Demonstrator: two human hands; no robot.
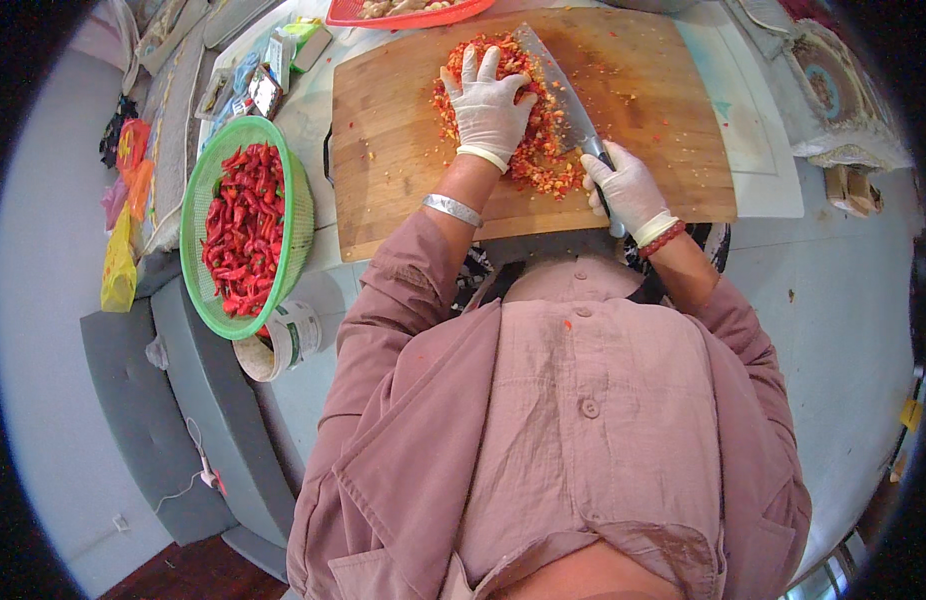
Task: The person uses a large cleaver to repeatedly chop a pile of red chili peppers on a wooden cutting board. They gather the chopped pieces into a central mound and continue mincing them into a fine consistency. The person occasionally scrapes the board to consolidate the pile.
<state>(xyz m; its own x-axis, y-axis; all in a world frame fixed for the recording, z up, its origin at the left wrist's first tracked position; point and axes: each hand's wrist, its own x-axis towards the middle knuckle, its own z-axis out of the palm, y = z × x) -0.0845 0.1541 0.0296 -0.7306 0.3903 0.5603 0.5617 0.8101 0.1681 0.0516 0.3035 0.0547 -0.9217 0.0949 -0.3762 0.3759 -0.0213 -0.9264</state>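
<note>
Chopped red chili (549,171) mixed with pale bits is heaped on a wooden cutting board (388,172). My left hand (489,112), in a white glove, lies palm down on the heap with its fingers spread. In my gloved right hand (628,184) is the dark handle of a cleaver (564,94). Its broad blade slants up and left across the board, along the heap's right side, with bits stuck to it. The handle's end sticks out below my right hand, near the board's front edge.
A green plastic basket (298,202) of whole red chilies (245,225) stands left of the board, above a white bucket (296,334). Behind the board is a red basket (425,16) with what looks like ginger. Boxes (283,56) and a phone-like object (264,91) lie at the back left.
</note>
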